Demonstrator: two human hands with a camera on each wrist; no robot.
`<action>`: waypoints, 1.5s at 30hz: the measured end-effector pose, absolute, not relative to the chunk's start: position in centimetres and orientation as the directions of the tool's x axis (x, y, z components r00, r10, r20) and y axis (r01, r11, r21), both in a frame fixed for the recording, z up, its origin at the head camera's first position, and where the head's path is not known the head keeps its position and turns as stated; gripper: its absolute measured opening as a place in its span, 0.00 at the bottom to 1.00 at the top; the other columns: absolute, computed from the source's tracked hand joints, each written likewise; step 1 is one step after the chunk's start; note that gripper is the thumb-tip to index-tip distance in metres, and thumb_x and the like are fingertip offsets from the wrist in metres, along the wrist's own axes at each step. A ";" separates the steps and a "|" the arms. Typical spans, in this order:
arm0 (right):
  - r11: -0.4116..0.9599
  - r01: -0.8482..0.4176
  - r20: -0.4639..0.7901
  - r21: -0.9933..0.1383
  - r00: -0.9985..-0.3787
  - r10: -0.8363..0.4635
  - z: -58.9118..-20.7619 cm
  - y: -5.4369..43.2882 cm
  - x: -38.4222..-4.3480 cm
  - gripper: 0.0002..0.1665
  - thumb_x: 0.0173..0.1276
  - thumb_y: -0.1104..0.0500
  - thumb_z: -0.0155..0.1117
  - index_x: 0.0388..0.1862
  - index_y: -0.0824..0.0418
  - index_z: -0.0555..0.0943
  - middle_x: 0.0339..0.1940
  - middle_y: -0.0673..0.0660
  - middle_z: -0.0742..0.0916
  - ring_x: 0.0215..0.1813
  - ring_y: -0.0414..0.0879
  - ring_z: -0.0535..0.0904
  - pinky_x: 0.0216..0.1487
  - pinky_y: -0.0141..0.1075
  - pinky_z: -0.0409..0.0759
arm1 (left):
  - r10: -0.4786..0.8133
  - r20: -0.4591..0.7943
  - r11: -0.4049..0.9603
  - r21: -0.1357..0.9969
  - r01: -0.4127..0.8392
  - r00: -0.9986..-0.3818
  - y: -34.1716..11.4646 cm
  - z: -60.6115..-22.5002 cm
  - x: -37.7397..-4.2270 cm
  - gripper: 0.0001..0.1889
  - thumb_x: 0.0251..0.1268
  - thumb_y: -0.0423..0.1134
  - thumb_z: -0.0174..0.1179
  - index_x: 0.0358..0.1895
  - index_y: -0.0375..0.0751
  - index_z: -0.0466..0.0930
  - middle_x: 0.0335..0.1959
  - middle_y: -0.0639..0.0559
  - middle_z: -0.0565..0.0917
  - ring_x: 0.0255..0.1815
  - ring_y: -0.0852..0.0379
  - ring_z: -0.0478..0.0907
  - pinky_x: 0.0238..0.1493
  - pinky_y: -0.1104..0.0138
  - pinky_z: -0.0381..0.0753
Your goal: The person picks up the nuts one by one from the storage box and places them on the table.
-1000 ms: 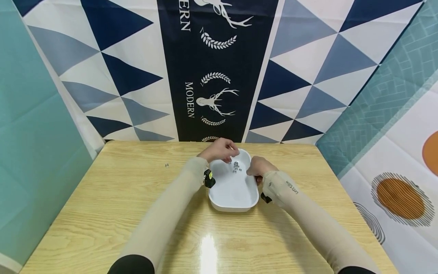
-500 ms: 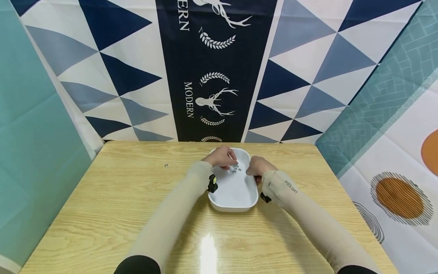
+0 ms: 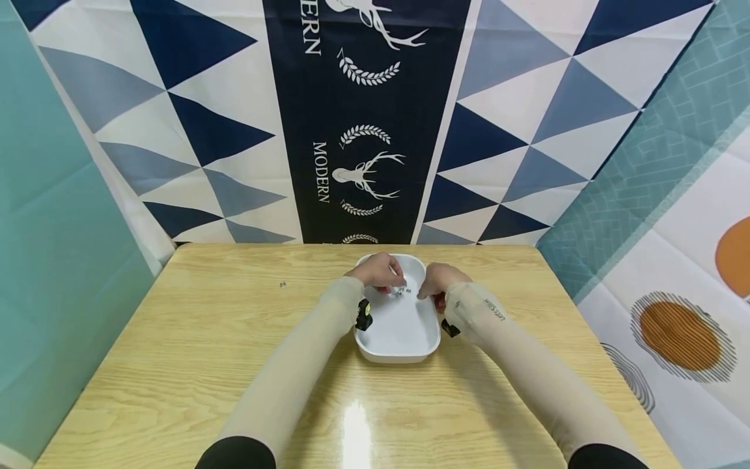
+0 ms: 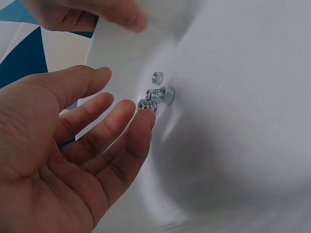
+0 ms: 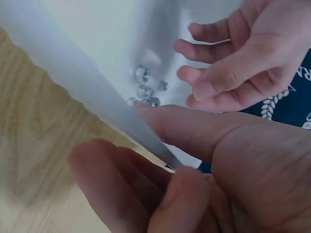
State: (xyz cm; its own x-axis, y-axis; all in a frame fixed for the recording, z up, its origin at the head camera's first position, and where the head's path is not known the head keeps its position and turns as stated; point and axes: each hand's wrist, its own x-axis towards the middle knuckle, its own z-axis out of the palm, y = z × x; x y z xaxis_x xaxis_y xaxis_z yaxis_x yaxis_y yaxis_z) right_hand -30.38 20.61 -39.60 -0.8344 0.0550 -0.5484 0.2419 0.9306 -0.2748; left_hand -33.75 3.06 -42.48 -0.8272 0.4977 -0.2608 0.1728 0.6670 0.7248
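A white rectangular tray (image 3: 396, 333) with rounded corners stands on the table. Several shiny metal flange nuts (image 4: 167, 95) lie together on its floor toward the far end. My left hand (image 3: 379, 271) reaches over the left rim, fingers loosely bent and apart. In the left wrist view its fingertips (image 4: 142, 119) are right at the nearest nuts, and nothing shows between thumb and fingers. My right hand (image 3: 441, 279) grips the tray's right wall, thumb (image 5: 180, 128) inside and fingers outside. The thumb tip overlaps the lower nuts in the right wrist view.
One small metal piece (image 3: 283, 284) lies apart on the wooden table (image 3: 193, 365), left of the tray. Behind the table's far edge hangs a patterned cloth (image 3: 351, 130). Cloth also hangs at the left and right sides.
My left hand has moved down and nearer to me, from the tray's far left rim to the nuts. My right hand stays on the tray's wall, shifting only slightly.
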 end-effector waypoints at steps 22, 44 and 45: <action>0.911 0.283 -0.469 -0.302 -0.875 0.117 -39.0 19.8 -30.7 0.06 0.62 0.72 0.61 0.33 0.69 0.85 0.14 0.57 0.83 0.14 0.42 0.78 0.17 0.31 0.75 | 0.467 -0.304 0.703 0.697 0.140 -0.830 3.8 -42.9 -33.7 0.08 0.67 0.40 0.69 0.40 0.39 0.83 0.33 0.43 0.86 0.20 0.58 0.77 0.26 0.69 0.78; 0.933 0.231 -0.457 -0.275 -0.885 0.084 -39.2 19.9 -30.7 0.06 0.64 0.71 0.60 0.35 0.70 0.84 0.22 0.62 0.87 0.16 0.46 0.80 0.19 0.34 0.79 | 0.439 -0.382 0.750 0.654 0.098 -0.813 4.5 -43.9 -34.4 0.07 0.65 0.39 0.71 0.31 0.42 0.84 0.28 0.49 0.83 0.20 0.58 0.75 0.23 0.68 0.76; 0.934 0.230 -0.456 -0.272 -0.886 0.085 -39.3 19.9 -30.7 0.06 0.64 0.70 0.60 0.35 0.70 0.84 0.22 0.62 0.88 0.16 0.46 0.81 0.19 0.34 0.79 | 0.439 -0.382 0.754 0.649 0.102 -0.814 4.5 -43.9 -34.4 0.07 0.65 0.38 0.71 0.31 0.42 0.84 0.28 0.49 0.83 0.20 0.58 0.75 0.23 0.68 0.76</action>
